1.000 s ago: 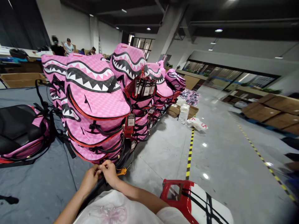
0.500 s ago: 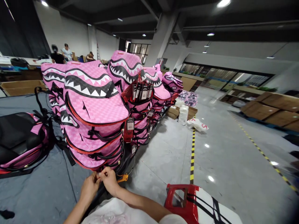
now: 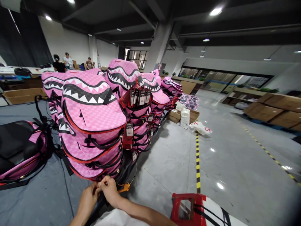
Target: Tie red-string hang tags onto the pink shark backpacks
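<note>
My left hand point(image 3: 90, 195) and my right hand point(image 3: 108, 189) meet fingertip to fingertip at the table's front edge. Both are closed in a pinch on something too small to make out. Just beyond them rises a stack of pink checkered backpacks point(image 3: 94, 121) with black-and-white shark-mouth prints, red piping and black handles. Right beside my right hand lies an orange tool or tag point(image 3: 125, 187) with a thin clear strand. Farther back, a bunch of black and white hang tags point(image 3: 141, 96) on red strings rests against the neighbouring stack.
Another backpack point(image 3: 21, 150) lies black side up on the grey-covered table point(image 3: 47, 201) at left. A red and white stool-like object point(image 3: 188, 208) stands at lower right. Open cartons point(image 3: 175, 116) and white bags sit on the floor. Several people point(image 3: 68, 61) are at far tables.
The view has tilted slightly, so the backpacks and hands sit lower in the picture. My hands stay pinched together in the same place by the stack.
</note>
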